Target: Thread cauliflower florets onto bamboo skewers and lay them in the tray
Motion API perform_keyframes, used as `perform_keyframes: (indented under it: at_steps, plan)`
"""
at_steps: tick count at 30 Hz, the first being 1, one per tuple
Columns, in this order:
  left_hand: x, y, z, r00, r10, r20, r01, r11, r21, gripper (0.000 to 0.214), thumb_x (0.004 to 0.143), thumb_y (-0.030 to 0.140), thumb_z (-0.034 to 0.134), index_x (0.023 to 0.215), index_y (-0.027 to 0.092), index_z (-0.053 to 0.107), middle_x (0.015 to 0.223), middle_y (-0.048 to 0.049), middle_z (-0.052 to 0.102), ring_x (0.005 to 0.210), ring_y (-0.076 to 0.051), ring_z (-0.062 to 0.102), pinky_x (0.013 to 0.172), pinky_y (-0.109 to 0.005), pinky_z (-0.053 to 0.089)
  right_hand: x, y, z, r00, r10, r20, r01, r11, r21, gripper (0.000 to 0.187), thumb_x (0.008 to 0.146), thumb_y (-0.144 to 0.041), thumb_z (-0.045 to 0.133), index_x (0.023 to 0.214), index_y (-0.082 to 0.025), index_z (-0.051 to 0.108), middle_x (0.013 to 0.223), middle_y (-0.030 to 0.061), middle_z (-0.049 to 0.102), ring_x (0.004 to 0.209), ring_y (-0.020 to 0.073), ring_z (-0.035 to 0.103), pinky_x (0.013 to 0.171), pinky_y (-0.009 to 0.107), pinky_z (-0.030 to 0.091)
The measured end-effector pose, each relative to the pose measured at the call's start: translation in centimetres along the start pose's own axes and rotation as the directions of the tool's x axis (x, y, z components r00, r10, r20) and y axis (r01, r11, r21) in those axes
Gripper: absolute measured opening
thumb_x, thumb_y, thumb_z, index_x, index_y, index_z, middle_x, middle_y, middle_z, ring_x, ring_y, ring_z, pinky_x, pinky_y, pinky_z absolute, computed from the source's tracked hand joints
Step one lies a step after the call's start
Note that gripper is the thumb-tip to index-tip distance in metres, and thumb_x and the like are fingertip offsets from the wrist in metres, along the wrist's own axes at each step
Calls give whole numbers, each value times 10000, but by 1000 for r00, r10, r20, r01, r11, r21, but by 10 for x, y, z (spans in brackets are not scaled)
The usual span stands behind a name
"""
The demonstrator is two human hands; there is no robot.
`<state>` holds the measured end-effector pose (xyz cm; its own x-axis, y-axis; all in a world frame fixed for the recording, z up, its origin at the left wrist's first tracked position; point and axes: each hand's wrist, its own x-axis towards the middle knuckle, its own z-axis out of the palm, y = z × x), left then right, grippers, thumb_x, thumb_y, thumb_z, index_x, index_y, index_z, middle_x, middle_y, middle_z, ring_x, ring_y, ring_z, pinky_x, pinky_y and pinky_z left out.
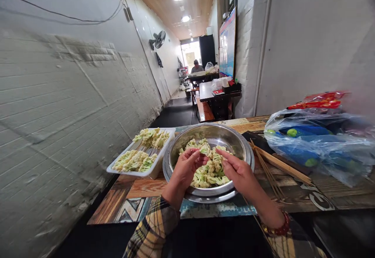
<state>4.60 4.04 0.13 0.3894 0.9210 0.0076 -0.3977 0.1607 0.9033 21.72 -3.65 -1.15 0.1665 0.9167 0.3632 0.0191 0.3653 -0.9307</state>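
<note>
My left hand (187, 166) is closed over the steel bowl (249, 152), pinching a small pale green cauliflower floret (203, 149) at the fingertips. Facing it, my right hand (238, 170) is closed with thumb and index finger forward. A thin bamboo skewer (258, 221) runs from under this hand down towards my forearm; its tip is not clear to see. Below both hands, cut cauliflower (212, 172) fills much of the bowl. To the left, a white plastic tray (155, 168) holds cauliflower threaded on skewers, laid in two groups.
Bare bamboo skewers (281, 163) lie on the patterned table (140, 189) right of the bowl. Beyond them is a clear plastic bag (316, 141) with blue and green contents. A brick-patterned wall (58, 113) borders the left. Far back, a person (197, 67) sits at another table.
</note>
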Motion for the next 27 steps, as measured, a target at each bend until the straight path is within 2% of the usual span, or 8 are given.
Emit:
perform_keyframes:
  at_steps: [3, 5, 8, 10, 12, 14, 23, 27]
  plan:
    - [-13, -1, -3, 995, 38, -90, -43, 998, -52, 237, 719, 270, 726, 844, 141, 572, 751, -47, 701, 690, -146, 677, 690, -256, 529, -11, -6, 14, 968, -30, 248, 92, 966, -241, 432, 910, -283, 451, 1321, -183, 532, 563, -44, 496, 495, 105, 419, 495, 222, 358]
    - [-18, -1, -3, 989, 69, -133, -80, 994, -78, 238, 711, 267, 731, 829, 140, 568, 758, -54, 706, 686, -146, 674, 673, -252, 529, -14, -7, 21, 956, -47, 290, 150, 927, -345, 427, 920, -254, 422, 1323, -160, 529, 597, -26, 559, 513, 113, 471, 536, 236, 399]
    - [-21, -1, -2, 988, 82, -134, -94, 992, -88, 222, 717, 265, 724, 814, 141, 567, 762, -57, 710, 673, -140, 668, 669, -256, 530, -15, -6, 26, 955, -66, 289, 192, 882, -430, 415, 915, -230, 418, 1303, -167, 550, 756, 28, 683, 634, 150, 599, 659, 278, 478]
    - [-22, -3, -2, 990, 83, -112, -92, 993, -78, 207, 724, 265, 717, 797, 141, 568, 756, -55, 709, 647, -130, 657, 659, -257, 529, -15, -4, 27, 950, -91, 300, 222, 871, -439, 413, 913, -222, 417, 1302, -190, 551, 940, 64, 716, 810, 184, 656, 783, 321, 501]
    - [-22, -4, -2, 993, 89, -82, -95, 993, -65, 197, 729, 269, 712, 777, 140, 571, 738, -47, 703, 622, -120, 642, 640, -254, 525, -14, -1, 28, 943, -120, 310, 252, 866, -431, 416, 915, -216, 414, 1311, -210, 540, 1108, 81, 690, 1003, 207, 639, 901, 361, 480]
    - [-22, -5, -3, 995, 89, -55, -92, 994, -53, 190, 729, 271, 710, 766, 140, 577, 700, -27, 686, 607, -113, 630, 625, -248, 517, -14, 1, 29, 941, -131, 311, 261, 866, -427, 421, 919, -215, 410, 1324, -216, 525, 1191, 85, 658, 1110, 213, 600, 961, 385, 455]
    - [-24, -3, -3, 994, 100, -47, -101, 994, -30, 199, 688, 257, 735, 772, 137, 600, 646, -8, 647, 596, -110, 606, 590, -223, 462, -14, -1, 31, 949, -112, 293, 245, 848, -469, 427, 922, -200, 419, 1341, -215, 502, 1192, 72, 661, 1050, 205, 640, 924, 363, 492]
    - [-23, -4, -5, 990, 128, -60, -130, 991, -31, 183, 684, 254, 735, 763, 141, 614, 621, 1, 618, 587, -91, 564, 558, -200, 415, -14, -3, 32, 945, -99, 312, 245, 845, -475, 428, 924, -195, 413, 1342, -213, 502, 1175, 67, 671, 1108, 205, 611, 960, 363, 473]
